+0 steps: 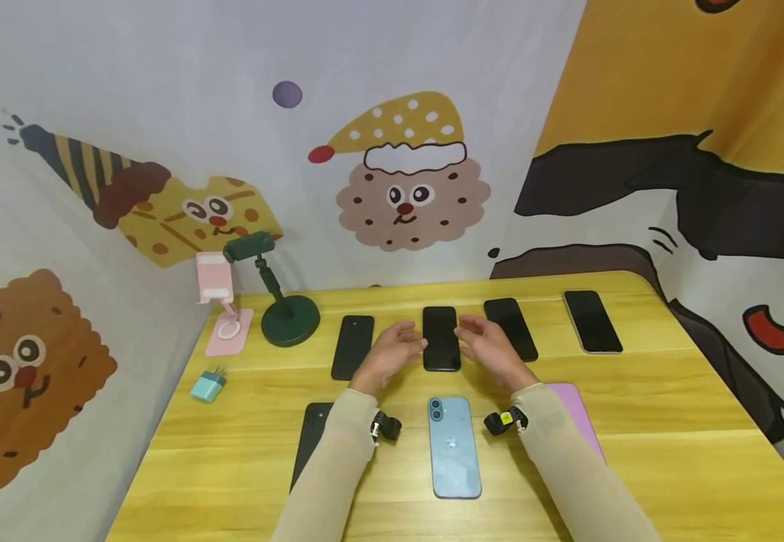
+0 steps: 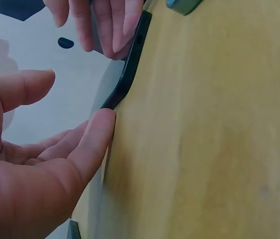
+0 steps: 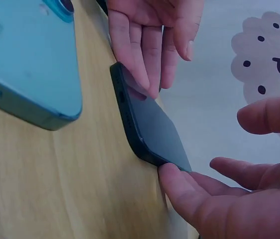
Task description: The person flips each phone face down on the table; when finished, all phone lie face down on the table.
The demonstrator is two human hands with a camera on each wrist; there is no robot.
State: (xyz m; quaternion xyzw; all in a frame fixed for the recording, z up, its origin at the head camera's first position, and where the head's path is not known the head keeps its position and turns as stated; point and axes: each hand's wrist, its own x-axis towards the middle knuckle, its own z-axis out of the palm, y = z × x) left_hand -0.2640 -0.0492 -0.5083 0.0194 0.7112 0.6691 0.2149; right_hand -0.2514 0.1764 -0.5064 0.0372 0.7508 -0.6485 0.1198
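Observation:
A black smartphone (image 1: 441,339) lies screen up on the table between my two hands. At its left edge is my left hand (image 1: 392,352), fingers loosely bent and thumb held apart above. My right hand (image 1: 492,351) mirrors it at the right edge. In the left wrist view, the left hand's (image 2: 45,159) fingertip meets the phone's side (image 2: 130,69). The right wrist view has the right hand's (image 3: 229,194) fingertip at the phone's (image 3: 152,124) near corner, its thumb raised clear. Nearer to me, a light blue phone (image 1: 455,452) lies back up between the forearms.
More dark phones lie left (image 1: 353,347), right (image 1: 512,330) and far right (image 1: 592,322). One (image 1: 309,436) is partly under the left sleeve, a pink flat device (image 1: 578,414) by the right. Green stand (image 1: 290,320), pink stand (image 1: 229,331) and blue charger plug (image 1: 208,385) stand left.

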